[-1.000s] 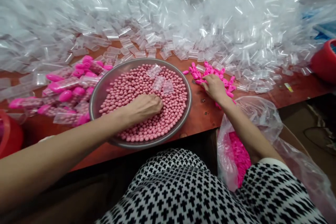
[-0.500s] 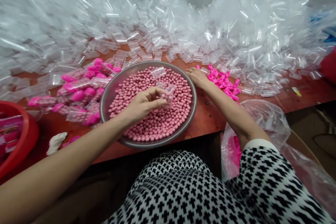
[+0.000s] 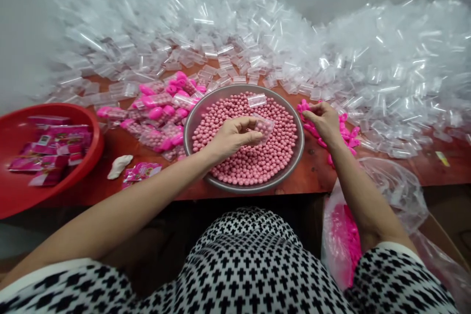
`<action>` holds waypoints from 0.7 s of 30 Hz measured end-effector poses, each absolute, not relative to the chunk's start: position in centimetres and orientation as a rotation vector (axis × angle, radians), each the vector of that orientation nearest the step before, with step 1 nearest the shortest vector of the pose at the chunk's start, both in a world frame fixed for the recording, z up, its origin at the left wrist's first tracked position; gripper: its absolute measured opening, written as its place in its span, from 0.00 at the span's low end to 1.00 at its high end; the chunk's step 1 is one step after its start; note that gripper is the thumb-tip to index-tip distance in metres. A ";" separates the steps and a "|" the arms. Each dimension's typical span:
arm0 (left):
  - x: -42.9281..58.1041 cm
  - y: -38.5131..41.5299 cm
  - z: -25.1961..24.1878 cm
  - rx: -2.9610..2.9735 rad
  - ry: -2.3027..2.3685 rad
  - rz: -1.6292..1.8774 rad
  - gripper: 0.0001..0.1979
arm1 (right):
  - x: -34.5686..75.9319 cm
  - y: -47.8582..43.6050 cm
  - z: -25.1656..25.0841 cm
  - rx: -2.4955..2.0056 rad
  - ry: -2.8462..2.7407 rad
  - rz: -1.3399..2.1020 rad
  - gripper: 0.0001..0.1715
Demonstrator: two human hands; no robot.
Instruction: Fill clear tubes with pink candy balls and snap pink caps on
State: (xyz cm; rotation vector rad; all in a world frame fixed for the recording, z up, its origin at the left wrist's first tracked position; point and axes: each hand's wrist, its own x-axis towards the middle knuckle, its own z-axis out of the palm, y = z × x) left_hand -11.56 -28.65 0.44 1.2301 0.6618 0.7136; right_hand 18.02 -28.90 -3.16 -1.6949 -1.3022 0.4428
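Note:
My left hand [image 3: 234, 136] is closed on a small clear plastic tube [image 3: 267, 130] with pink balls inside. It is over a round metal bowl [image 3: 188, 149] full of pink candy-like balls [image 3: 247, 170]. Another clear tube [image 3: 257, 100] lies on top of the balls. To the right of the bowl, my right hand [image 3: 324, 120] pinches a bright pink plastic cap [image 3: 303, 107] between thumb and fingers. Below that hand a small heap of similar pink caps [image 3: 351, 137] lies on the table, partly hidden by my wrist.
Filled tubes with pink caps [image 3: 158, 113] lie left of the bowl. A huge heap of clear tubes [image 3: 221, 19] covers the back. A red basin [image 3: 97, 152] with pink packets stands far left. A plastic bag [image 3: 344, 240] with pink pieces hangs at the table's front right.
My right hand has lifted from the table beside the bowl and now pinches a pink cap. My left hand still holds the tube over the bowl. The view has swung left.

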 end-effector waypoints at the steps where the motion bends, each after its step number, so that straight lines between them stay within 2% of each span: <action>1: -11.5 -28.6 0.4 1.223 0.642 0.707 0.16 | 17.4 -29.6 -2.5 -1.564 -1.267 0.516 0.17; 5: -11.3 -28.6 0.4 1.219 0.574 0.706 0.16 | 13.5 -31.8 0.3 -1.276 -1.422 0.741 0.24; 10: -11.6 -28.7 0.2 1.333 0.575 0.796 0.17 | 10.1 -32.6 2.3 -1.158 -1.569 0.866 0.23; 16: -12.1 -28.7 -0.3 1.615 0.612 0.878 0.12 | 10.0 -33.3 3.8 -1.034 -2.036 0.638 0.14; 21: -12.4 -28.8 -0.1 1.819 0.793 0.935 0.11 | 10.0 -33.6 3.3 -1.133 -2.237 0.479 0.15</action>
